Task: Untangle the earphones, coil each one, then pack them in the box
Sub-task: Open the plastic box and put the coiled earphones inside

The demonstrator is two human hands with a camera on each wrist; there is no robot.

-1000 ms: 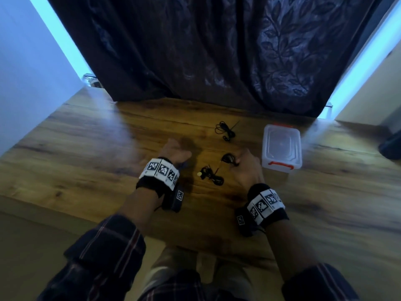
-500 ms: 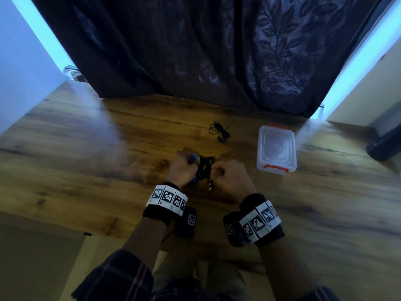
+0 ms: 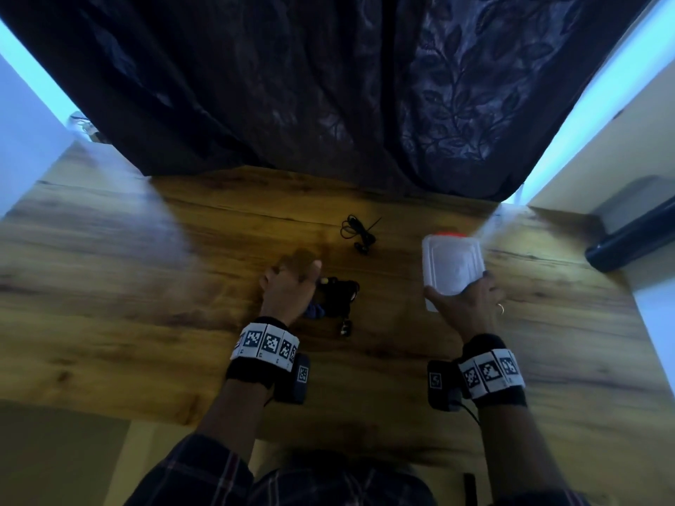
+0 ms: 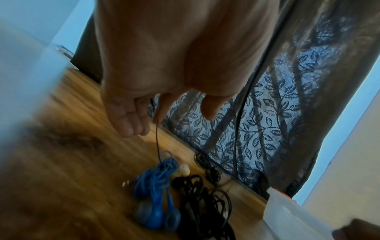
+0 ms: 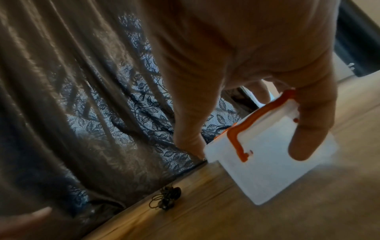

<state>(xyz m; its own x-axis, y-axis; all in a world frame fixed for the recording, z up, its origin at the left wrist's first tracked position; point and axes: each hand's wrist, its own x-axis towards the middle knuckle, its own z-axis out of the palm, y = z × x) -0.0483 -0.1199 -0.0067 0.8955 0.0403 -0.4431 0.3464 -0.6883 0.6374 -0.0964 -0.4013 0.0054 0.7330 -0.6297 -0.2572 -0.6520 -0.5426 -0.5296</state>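
Head view: left hand point(image 3: 288, 286) pinches cord of blue-black tangle point(image 3: 334, 299) left of box point(image 3: 453, 266); right hand point(image 3: 464, 304) grips box, lid shut. One coiled pair point(image 3: 358, 233) beyond tangle. Untangling, coiling, packing mostly left, I judge.

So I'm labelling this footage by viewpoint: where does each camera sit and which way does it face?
Head: on the head, looking down at the table; both forearms, left hand, right hand.
Left wrist: along the palm toward the curtain, over blue earphones.
Right wrist: along the fingers gripping the box.
Shared: all show the box and the far black earphones.
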